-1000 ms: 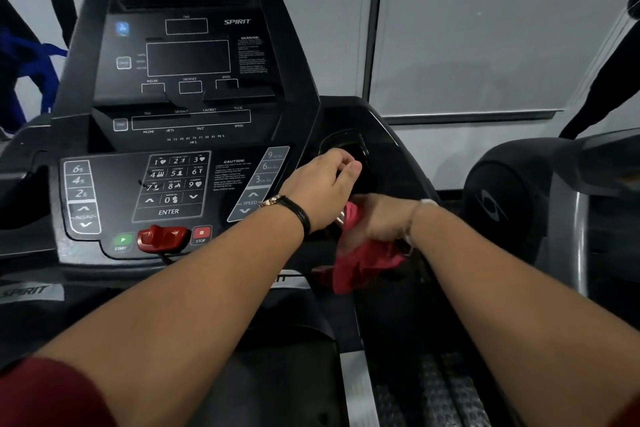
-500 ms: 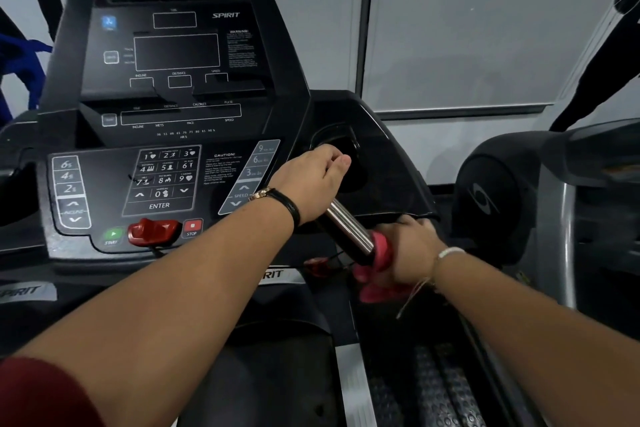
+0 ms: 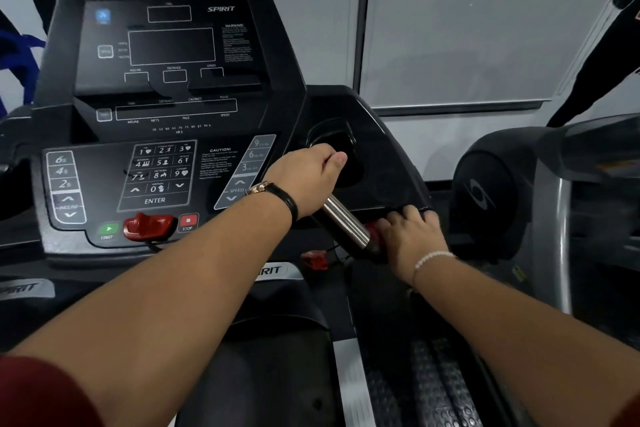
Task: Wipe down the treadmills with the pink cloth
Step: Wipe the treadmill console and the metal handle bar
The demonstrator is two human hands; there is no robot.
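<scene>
A black treadmill console (image 3: 166,107) fills the view from nine to twelve o'clock. On its lower panel sit a number keypad (image 3: 157,177), a green start button (image 3: 108,229), a red safety key (image 3: 149,226) and a red stop button (image 3: 188,220).

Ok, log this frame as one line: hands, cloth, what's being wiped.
left hand: gripping top of metal grip bar | right hand: pressing pink cloth on bar's lower end | cloth mostly hidden | phase: wiping treadmill bar

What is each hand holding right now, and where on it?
The left hand grips the upper end of the chrome handlebar. The right hand presses the bunched pink cloth around the bar's lower end.
</scene>
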